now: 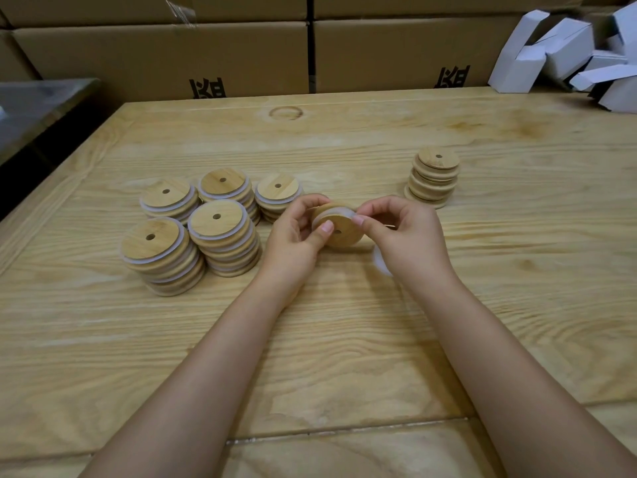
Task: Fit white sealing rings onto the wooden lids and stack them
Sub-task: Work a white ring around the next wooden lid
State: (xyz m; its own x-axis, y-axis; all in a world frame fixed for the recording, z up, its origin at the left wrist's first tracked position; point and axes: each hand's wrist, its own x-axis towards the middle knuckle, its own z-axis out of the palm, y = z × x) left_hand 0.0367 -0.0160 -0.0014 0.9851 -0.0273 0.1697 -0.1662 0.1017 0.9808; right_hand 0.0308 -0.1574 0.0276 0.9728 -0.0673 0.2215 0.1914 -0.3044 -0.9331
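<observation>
A pale wooden worktop (344, 339) runs back to a wall of cardboard boxes (158, 53), and a heap of white folded cartons (558, 53) is cut off at the far right corner. Two bare forearms reach in from the near edge. Five stacks of ringed lids (224, 236) stand to the left, and one stack of bare lids (433, 179) stands well apart to the right. Between them the left hand (296, 236) grips a tilted wooden lid (341, 229), while the right hand (406, 236) pinches the white sealing ring (339, 212) at its rim. A pale, ring-like blur (381, 262) lies half hidden under the right wrist.
</observation>
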